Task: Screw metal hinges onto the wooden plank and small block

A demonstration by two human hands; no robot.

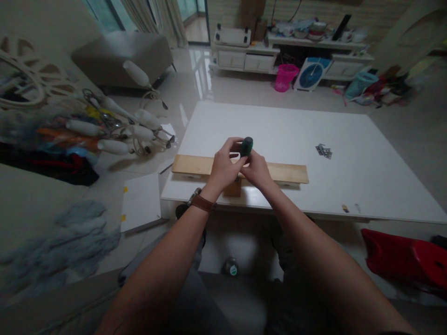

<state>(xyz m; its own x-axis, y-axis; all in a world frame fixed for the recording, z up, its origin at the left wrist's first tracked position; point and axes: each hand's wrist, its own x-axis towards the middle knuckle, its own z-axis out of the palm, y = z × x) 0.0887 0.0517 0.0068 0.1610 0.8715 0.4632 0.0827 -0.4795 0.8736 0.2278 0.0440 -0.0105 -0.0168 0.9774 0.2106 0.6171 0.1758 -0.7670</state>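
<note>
A screwdriver with a dark green and black handle (246,146) stands nearly upright above the middle of a long pale wooden board (289,172). My left hand (225,165), with a brown-strapped watch on its wrist, curls its fingers around the handle. Just below and to the right, my right hand (257,170) is closed, its fingertips pressed together by the lower end of the tool; what they pinch is hidden. A brown wooden block (232,188) shows under the board's near edge. The screwdriver's tip is out of sight behind my hands.
The board lies across a white table (279,130). Small metal hardware pieces (324,150) lie to the right, with two tiny items near the front edge. A white panel (140,202) and a lamp with several white shades (139,132) are at left; a red object (401,256) is at right.
</note>
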